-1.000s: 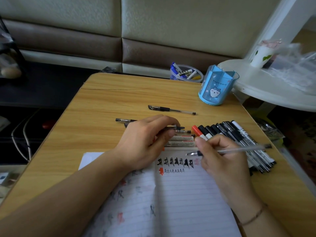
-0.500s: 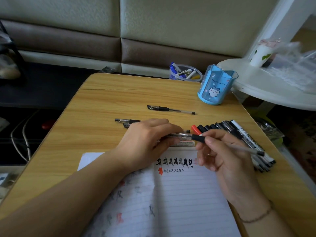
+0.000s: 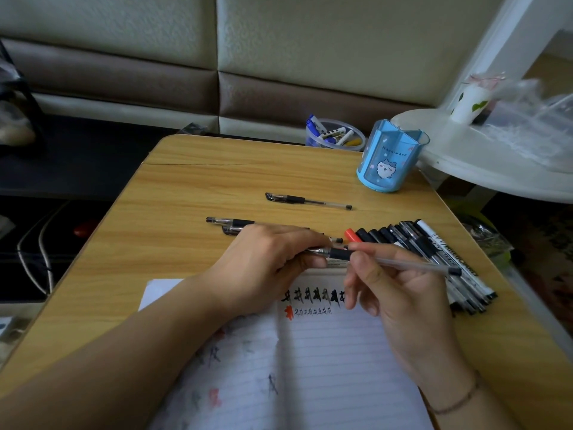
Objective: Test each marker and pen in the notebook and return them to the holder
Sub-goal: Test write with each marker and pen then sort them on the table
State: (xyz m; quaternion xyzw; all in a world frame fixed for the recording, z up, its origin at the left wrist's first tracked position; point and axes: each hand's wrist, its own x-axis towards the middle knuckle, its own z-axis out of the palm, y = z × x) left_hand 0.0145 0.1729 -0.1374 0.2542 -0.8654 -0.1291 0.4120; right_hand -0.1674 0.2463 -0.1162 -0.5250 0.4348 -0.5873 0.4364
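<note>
A wooden tabletop [image 3: 173, 212] stands by a padded sofa [image 3: 279, 51]. The clear gel pen [image 3: 400, 264] has a black grip. The right hand [image 3: 403, 293] pinches its middle; the left hand [image 3: 269, 262] pinches its capped tip, above the open notebook [image 3: 325, 367]. The blue holder [image 3: 387, 159] stands near the far right corner. Markers [image 3: 434, 259] lie along the right edge.
</note>
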